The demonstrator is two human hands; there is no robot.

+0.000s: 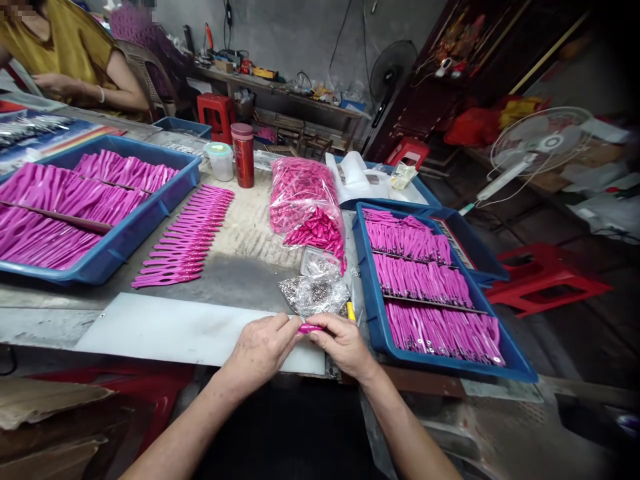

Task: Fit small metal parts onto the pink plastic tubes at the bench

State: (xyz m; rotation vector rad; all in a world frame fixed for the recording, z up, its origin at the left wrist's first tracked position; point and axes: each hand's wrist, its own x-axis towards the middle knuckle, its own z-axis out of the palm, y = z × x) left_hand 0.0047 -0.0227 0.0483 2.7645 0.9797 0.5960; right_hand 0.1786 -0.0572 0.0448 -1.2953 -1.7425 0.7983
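L hand (263,343) and R hand (345,340) both pinch one small pink pc (311,329), thumb and fingertips on opp. ends, so each grip is closed on it. The pc sits btwn the two hands, in front of the person, over the R end of a white board (165,330) at the table's near edge.

Just beyond the fingers: a crumpled clear bag (323,293) w/ small shiny bits, too fine to tell apart; a yellow handle (351,311) beside it, near R hand. Behind that, a big clear bag of pink parts (305,193).

R of the hands, a blue tray w/ three rows of pink strips (425,273), dark bits at their near ends. L, a column of pink strips lies on the table, then a 2nd blue tray, also full of pink strips.

Farther back: lidded tub (220,163), red flask (243,160). Top L, a co-worker in a yellow top (75,60) sits at the table.
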